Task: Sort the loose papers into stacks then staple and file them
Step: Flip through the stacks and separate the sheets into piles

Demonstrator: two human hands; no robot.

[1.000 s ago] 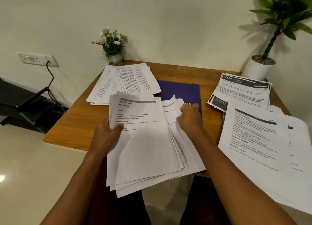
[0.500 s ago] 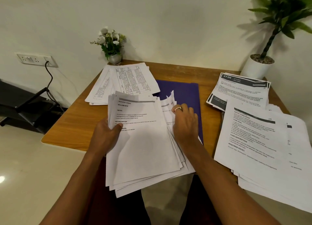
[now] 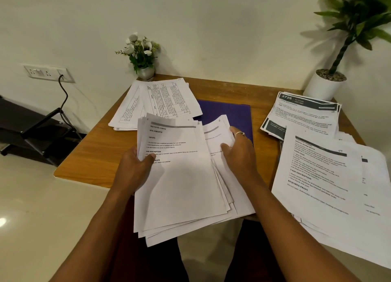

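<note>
Now your left hand point(image 3: 133, 171) grips the fanned bundle of papers point(image 3: 182, 186) at centre frame, thumb on the top sheet. Your right hand point(image 3: 241, 154) curls round the bundle's lower sheets where they stick out rightward. Other stacks lie on the table: upper-centre stack point(image 3: 167, 99), upper-right stack point(image 3: 304, 114), lower-right stack point(image 3: 330, 186).

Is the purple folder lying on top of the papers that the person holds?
No, the purple folder lies flat on the table, its near edge hidden behind the held papers.

Matt white paper sheets point(image 3: 182, 188) lie on a smooth wooden table point(image 3: 88, 165).
</note>
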